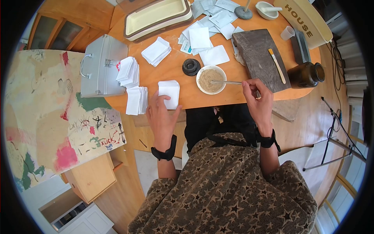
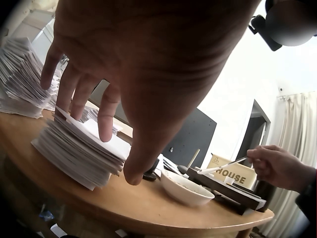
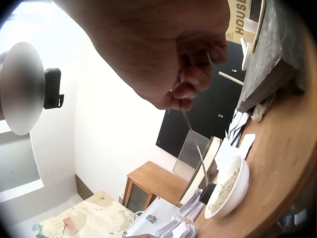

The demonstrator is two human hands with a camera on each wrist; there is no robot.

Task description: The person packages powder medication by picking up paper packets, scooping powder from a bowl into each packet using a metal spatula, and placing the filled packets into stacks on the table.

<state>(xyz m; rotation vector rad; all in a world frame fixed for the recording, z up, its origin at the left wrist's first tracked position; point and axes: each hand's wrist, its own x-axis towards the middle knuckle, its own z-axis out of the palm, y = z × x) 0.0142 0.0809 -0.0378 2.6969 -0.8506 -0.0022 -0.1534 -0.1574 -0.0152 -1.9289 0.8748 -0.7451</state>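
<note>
In the head view the left hand (image 1: 163, 117) lies at a stack of white paper packets (image 1: 170, 93), fingers spread and touching its left and lower edges. In the left wrist view that stack (image 2: 79, 153) is thick, with the fingertips over its top. The right hand (image 1: 259, 99) pinches a thin metal spoon (image 1: 230, 82), whose far end rests in a white bowl (image 1: 210, 90) of tan powder (image 1: 209, 78). From the right wrist, the curled fingers (image 3: 185, 89) hold the spoon's handle above the bowl (image 3: 237, 193).
More packet stacks (image 1: 136, 100) stand left, beside a silver case (image 1: 103, 66). A black round object (image 1: 191, 67) is next to the bowl. Behind lie loose packets (image 1: 215, 55) and a cream tray (image 1: 156, 21); rightward are a dark slab (image 1: 257, 54), brush (image 1: 277, 66) and brown jar (image 1: 306, 76).
</note>
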